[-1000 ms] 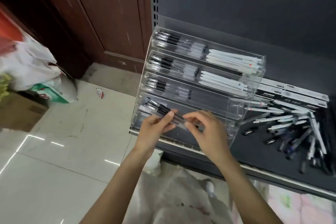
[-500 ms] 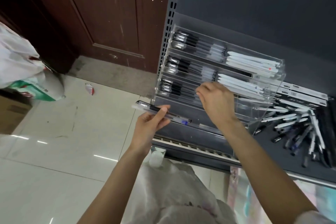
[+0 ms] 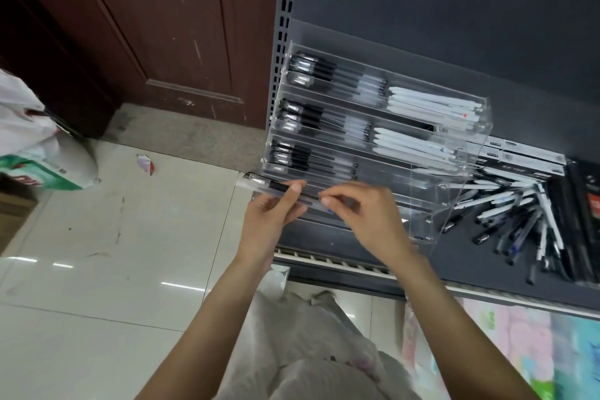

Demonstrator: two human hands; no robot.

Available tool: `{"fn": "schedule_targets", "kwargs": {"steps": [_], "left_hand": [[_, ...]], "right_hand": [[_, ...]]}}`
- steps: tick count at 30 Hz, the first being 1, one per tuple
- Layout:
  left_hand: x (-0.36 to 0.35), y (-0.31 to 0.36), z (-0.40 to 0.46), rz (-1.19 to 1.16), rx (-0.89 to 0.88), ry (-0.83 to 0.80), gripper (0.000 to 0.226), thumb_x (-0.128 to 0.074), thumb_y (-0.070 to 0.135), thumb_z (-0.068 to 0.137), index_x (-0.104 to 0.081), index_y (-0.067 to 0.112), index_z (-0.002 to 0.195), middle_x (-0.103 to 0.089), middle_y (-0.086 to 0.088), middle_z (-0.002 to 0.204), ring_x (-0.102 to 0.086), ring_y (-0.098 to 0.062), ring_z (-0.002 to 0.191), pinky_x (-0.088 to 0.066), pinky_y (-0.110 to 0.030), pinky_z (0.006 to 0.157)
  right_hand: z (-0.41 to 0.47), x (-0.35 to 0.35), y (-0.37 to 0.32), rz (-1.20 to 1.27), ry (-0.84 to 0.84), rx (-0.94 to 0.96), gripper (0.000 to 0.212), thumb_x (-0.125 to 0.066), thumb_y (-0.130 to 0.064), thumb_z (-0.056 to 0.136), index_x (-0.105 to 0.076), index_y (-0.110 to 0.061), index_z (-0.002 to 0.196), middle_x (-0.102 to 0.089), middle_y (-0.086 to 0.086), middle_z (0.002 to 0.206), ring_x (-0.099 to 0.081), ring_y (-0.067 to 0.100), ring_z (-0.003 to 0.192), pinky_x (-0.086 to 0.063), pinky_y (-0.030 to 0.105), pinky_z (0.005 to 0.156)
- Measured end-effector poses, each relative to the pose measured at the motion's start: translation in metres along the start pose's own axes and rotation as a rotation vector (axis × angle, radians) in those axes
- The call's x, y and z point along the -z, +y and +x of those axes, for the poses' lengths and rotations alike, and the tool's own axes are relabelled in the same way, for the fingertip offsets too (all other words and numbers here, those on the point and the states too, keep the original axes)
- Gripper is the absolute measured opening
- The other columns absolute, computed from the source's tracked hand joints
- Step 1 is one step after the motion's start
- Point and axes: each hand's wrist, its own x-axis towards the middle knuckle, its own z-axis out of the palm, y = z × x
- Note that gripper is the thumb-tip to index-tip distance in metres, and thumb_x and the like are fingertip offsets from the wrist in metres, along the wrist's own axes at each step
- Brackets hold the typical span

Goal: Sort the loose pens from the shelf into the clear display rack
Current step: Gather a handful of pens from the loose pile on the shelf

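Fingers of the left hand (image 3: pixel 271 221) curl round a small bundle of pens (image 3: pixel 276 188), thumb across the black grips, so that the capped ends stick out to the left past the corner of the rack. Just beside it the right hand (image 3: pixel 363 217) pinches the other end of that bundle between thumb and forefinger; the two hands nearly touch at the middle of the pens. Both are held in front of the lower tiers of the clear display rack (image 3: pixel 454 198), which stands on the dark grey shelf (image 3: pixel 454 256) against a dark back panel (image 3: pixel 454 10). Its upper three tiers hold rows of black-gripped pens on the left; the top two tiers also hold white pens (image 3: pixel 431 101) on the right. Whether the lowest tiers hold anything I cannot tell, as the hands cover them. To the right of the rack, well apart from the hands, a pile of loose pens (image 3: pixel 513 214) lies fanned on the shelf, with flat boxes (image 3: pixel 526 156) behind it near the panel. A perforated grey upright (image 3: pixel 282 10) marks the shelf's left edge. Beyond it stands a dark red-brown wooden door (image 3: pixel 146 26) above a grey threshold, and pale glossy floor tiles (image 3: pixel 97 269) spread below. A white plastic bag (image 3: pixel 19 127) and a green-printed sack (image 3: pixel 48 169) sit at the far left, and a small scrap of wrapper (image 3: pixel 145 163) lies on the tiles.
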Motion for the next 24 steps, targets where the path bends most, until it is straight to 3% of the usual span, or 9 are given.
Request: {"fn": "schedule_targets", "kwargs": {"steps": [2, 4, 7, 11, 14, 17, 20, 24], "left_hand": [[-0.005, 0.000, -0.001, 0.004, -0.022, -0.005, 0.022, -0.059, 0.019, 0.090, -0.073, 0.005, 0.080, -0.074, 0.003, 0.098, -0.069, -0.009, 0.092, -0.053, -0.016, 0.074], [-0.006, -0.002, -0.002, 0.035, -0.049, 0.003, 0.020, -0.058, 0.019, 0.091, -0.070, 0.004, 0.097, -0.073, 0.002, 0.092, -0.069, -0.009, 0.086, -0.053, -0.015, 0.072], [-0.002, -0.005, -0.004, 0.060, -0.058, 0.004, 0.021, -0.057, 0.019, 0.092, -0.067, 0.009, 0.108, -0.072, 0.005, 0.082, -0.069, -0.008, 0.081, -0.053, -0.016, 0.071], [0.003, -0.006, -0.006, 0.112, -0.051, 0.037, 0.020, -0.060, 0.022, 0.090, -0.068, 0.013, 0.105, -0.069, 0.010, 0.077, -0.065, -0.004, 0.075, -0.053, -0.015, 0.067], [0.005, -0.007, -0.006, 0.211, -0.079, 0.071, 0.018, -0.064, 0.025, 0.087, -0.069, 0.017, 0.102, -0.063, 0.014, 0.067, -0.057, -0.001, 0.063, -0.050, -0.016, 0.059], [0.006, -0.006, -0.008, 0.193, -0.105, 0.076, 0.017, -0.065, 0.018, 0.087, -0.068, 0.012, 0.102, -0.065, 0.011, 0.070, -0.060, -0.001, 0.064, -0.052, -0.016, 0.061], [0.005, -0.007, -0.010, 0.172, -0.130, 0.076, 0.014, -0.066, 0.014, 0.086, -0.067, 0.011, 0.100, -0.068, 0.004, 0.077, -0.065, -0.004, 0.069, -0.052, -0.016, 0.066], [0.001, -0.011, -0.011, 0.168, -0.144, 0.063, 0.010, -0.067, 0.012, 0.085, -0.066, 0.014, 0.095, -0.069, 0.005, 0.074, -0.067, -0.006, 0.070, -0.053, -0.017, 0.066]], "right_hand": [[-0.001, 0.004, 0.006, 0.055, 0.070, -0.019, 0.009, -0.071, -0.020, 0.082, -0.075, -0.018, 0.089, -0.069, -0.010, 0.080, -0.059, 0.004, 0.071, -0.044, 0.011, 0.063], [0.002, 0.014, 0.014, 0.044, 0.180, -0.030, 0.008, -0.071, -0.020, 0.082, -0.075, -0.017, 0.089, -0.069, -0.008, 0.080, -0.059, 0.005, 0.070, -0.044, 0.010, 0.065], [0.014, 0.026, 0.028, -0.118, 0.301, -0.001, 0.007, -0.071, -0.021, 0.082, -0.075, -0.018, 0.087, -0.069, -0.005, 0.077, -0.057, 0.010, 0.068, -0.048, 0.022, 0.062], [0.031, 0.015, 0.031, -0.342, 0.248, 0.071, 0.003, -0.074, -0.023, 0.079, -0.075, -0.022, 0.083, -0.070, -0.007, 0.075, -0.059, 0.011, 0.069, -0.048, 0.025, 0.057], [0.041, 0.001, 0.032, -0.559, 0.228, 0.139, 0.009, -0.080, -0.021, 0.073, -0.071, -0.021, 0.072, -0.068, -0.007, 0.069, -0.063, 0.014, 0.066, -0.039, 0.018, 0.053], [0.047, -0.004, 0.032, -0.669, 0.218, 0.139, 0.015, -0.083, -0.022, 0.068, -0.068, -0.018, 0.070, -0.065, -0.003, 0.067, -0.063, 0.016, 0.064, -0.033, 0.018, 0.051], [0.038, -0.003, 0.022, -0.567, 0.230, 0.118, 0.011, -0.076, -0.024, 0.078, -0.069, -0.015, 0.079, -0.067, 0.000, 0.075, -0.065, 0.018, 0.070, -0.044, 0.022, 0.054], [-0.004, 0.008, -0.004, -0.128, 0.109, -0.010, 0.020, -0.061, -0.037, 0.088, -0.068, -0.023, 0.100, -0.069, -0.009, 0.096, -0.063, 0.006, 0.086, -0.052, 0.025, 0.072]]}}
